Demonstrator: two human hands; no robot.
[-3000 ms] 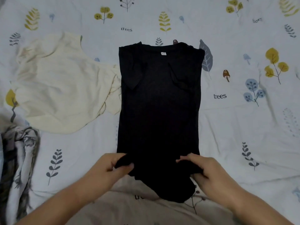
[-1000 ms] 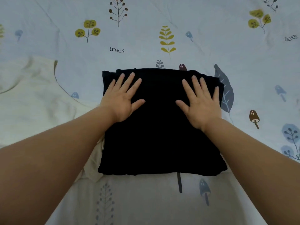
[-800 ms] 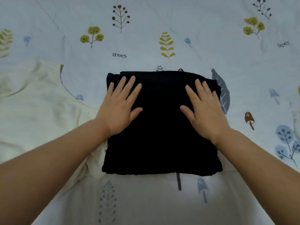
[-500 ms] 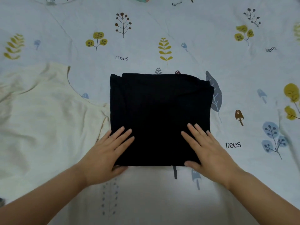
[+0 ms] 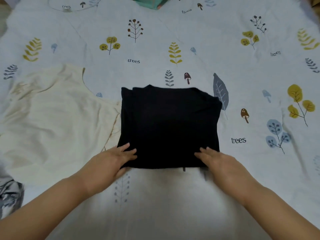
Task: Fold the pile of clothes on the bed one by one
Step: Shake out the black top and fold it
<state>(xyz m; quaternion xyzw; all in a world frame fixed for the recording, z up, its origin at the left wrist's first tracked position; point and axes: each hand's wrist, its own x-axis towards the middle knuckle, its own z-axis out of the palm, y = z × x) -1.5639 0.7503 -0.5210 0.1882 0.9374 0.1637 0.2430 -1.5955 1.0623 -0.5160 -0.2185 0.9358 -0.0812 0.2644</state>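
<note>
A black shirt [image 5: 169, 127], folded into a rough square, lies on the patterned bed sheet [image 5: 173, 196] in the middle of the view. My left hand [image 5: 110, 163] is at its near left corner, fingers on top of the cloth and the thumb tucked at the edge. My right hand [image 5: 223, 165] holds the near right corner the same way, with its thumb hidden. A cream sleeveless top [image 5: 52, 125] lies spread out flat to the left, its edge touching the black shirt.
A grey and white patterned garment [image 5: 9, 196] shows at the left edge. A teal item [image 5: 150, 3] sits at the far edge of the bed. Bare sheet lies to the right and in front of the black shirt.
The long black shirt was folded in half away from me and pressed flat. My hands then slid from its far edge back to the near corners, where the fingers now close on the edge.
</note>
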